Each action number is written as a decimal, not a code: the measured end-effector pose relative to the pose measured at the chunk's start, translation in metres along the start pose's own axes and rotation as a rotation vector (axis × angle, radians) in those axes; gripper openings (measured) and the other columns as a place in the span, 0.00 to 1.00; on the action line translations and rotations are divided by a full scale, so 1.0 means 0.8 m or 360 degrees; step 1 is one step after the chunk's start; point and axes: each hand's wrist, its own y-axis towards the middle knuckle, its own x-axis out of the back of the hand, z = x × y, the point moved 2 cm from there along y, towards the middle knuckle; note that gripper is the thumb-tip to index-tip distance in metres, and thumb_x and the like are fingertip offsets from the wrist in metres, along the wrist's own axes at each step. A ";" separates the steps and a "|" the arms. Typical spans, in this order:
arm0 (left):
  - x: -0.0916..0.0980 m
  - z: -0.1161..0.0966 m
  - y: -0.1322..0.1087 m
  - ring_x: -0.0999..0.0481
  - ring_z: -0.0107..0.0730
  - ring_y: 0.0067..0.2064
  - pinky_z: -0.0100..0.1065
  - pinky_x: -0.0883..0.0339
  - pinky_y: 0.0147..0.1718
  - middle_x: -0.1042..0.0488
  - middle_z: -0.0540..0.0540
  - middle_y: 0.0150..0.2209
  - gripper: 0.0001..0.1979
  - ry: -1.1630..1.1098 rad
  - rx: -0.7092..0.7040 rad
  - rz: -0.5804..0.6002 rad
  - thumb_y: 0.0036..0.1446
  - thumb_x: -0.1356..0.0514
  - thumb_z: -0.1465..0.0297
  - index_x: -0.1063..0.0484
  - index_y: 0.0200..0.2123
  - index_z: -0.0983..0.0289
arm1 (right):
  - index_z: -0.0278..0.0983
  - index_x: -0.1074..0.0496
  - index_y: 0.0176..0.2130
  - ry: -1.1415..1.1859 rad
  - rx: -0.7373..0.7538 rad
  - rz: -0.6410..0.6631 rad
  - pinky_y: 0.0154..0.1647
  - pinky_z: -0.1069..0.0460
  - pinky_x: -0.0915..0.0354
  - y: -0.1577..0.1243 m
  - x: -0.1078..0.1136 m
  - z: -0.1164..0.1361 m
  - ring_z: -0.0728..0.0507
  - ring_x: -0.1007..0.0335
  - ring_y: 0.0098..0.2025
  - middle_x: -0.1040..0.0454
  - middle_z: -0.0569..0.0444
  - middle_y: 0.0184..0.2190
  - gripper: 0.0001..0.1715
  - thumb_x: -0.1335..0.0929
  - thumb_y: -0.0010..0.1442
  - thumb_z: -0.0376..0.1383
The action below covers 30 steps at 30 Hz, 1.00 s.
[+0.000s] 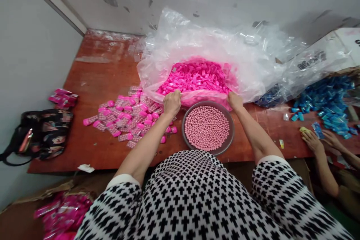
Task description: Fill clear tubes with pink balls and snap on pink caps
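Note:
Both hands grip the near edge of a large clear plastic bag (253,78), one on each side of its mouth. My left hand (172,103) is closed on the edge at the left. At the right, my right hand (235,101) has its fingers wrapped round the edge. Inside the bag lies a heap of small bright pink plastic parts (197,77). Right in front of the bag, between my forearms, stands a round grey bowl (184,135) full of pink beads (206,127). Left of it spreads a pile of small clear containers with pink caps (126,116), beads inside them.
A black patterned bag (56,131) and pink packets (64,98) lie at the table's left end. A co-worker's hands (313,142) are at the right, beside blue pieces (332,101). A carton (337,45) stands behind. More pink packets (64,213) fill a box lower left.

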 end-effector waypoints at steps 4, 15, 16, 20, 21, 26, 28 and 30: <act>0.033 -0.012 0.021 0.27 0.39 0.39 0.35 0.40 0.40 0.27 0.58 0.33 0.13 -0.0184 0.0083 -0.0233 0.63 0.53 0.65 0.33 0.41 0.65 | 0.31 0.32 0.46 0.0063 -0.0279 -0.0303 0.39 0.48 0.43 0.008 0.054 -0.023 0.38 0.32 0.41 0.27 0.38 0.38 0.20 0.43 0.63 0.38; 0.023 -0.008 -0.005 0.28 0.40 0.38 0.35 0.40 0.41 0.28 0.58 0.32 0.14 -0.0146 -0.0169 -0.0126 0.63 0.52 0.64 0.31 0.37 0.64 | 0.37 0.29 0.35 0.0243 -0.0339 -0.0418 0.35 0.51 0.43 -0.048 0.064 -0.069 0.41 0.31 0.35 0.25 0.48 0.33 0.11 0.38 0.55 0.39; 0.014 -0.003 -0.009 0.28 0.40 0.38 0.35 0.40 0.40 0.27 0.58 0.31 0.14 -0.0101 -0.0134 -0.0072 0.63 0.52 0.64 0.30 0.37 0.64 | 0.38 0.29 0.35 0.0242 -0.0327 -0.0354 0.34 0.52 0.43 -0.052 0.052 -0.068 0.42 0.31 0.35 0.25 0.49 0.32 0.11 0.38 0.55 0.38; -0.002 0.006 -0.018 0.27 0.40 0.39 0.35 0.40 0.40 0.26 0.58 0.33 0.14 -0.0055 -0.0073 -0.0019 0.63 0.52 0.64 0.31 0.39 0.64 | 0.37 0.28 0.36 0.0223 -0.0326 -0.0292 0.34 0.53 0.43 -0.058 0.023 -0.065 0.43 0.31 0.35 0.25 0.49 0.33 0.13 0.38 0.56 0.39; -0.004 0.006 -0.017 0.27 0.41 0.39 0.35 0.40 0.39 0.26 0.59 0.34 0.14 -0.0060 -0.0055 0.0017 0.63 0.52 0.64 0.30 0.40 0.64 | 0.37 0.28 0.37 0.0207 -0.0320 -0.0273 0.34 0.52 0.42 -0.057 0.020 -0.064 0.43 0.31 0.35 0.25 0.49 0.33 0.13 0.38 0.56 0.39; -0.016 0.002 0.003 0.26 0.41 0.37 0.34 0.40 0.35 0.24 0.59 0.35 0.15 -0.0159 0.0238 0.0173 0.62 0.52 0.61 0.30 0.41 0.62 | 0.35 0.28 0.38 0.0186 -0.0304 -0.0146 0.35 0.51 0.41 -0.038 0.010 -0.058 0.42 0.31 0.36 0.24 0.46 0.34 0.15 0.39 0.57 0.39; -0.020 0.001 0.010 0.26 0.41 0.38 0.34 0.40 0.35 0.24 0.59 0.36 0.16 -0.0191 0.0268 0.0111 0.62 0.52 0.60 0.29 0.41 0.61 | 0.35 0.28 0.40 0.0206 -0.0328 -0.0167 0.37 0.51 0.40 -0.032 0.007 -0.056 0.41 0.31 0.37 0.25 0.45 0.35 0.16 0.40 0.58 0.38; -0.023 0.002 0.010 0.26 0.41 0.39 0.34 0.40 0.35 0.24 0.59 0.36 0.15 -0.0191 0.0237 0.0135 0.62 0.51 0.61 0.28 0.40 0.61 | 0.34 0.28 0.41 0.0222 -0.0322 -0.0065 0.38 0.50 0.39 -0.030 0.004 -0.052 0.41 0.31 0.38 0.25 0.44 0.36 0.16 0.40 0.58 0.37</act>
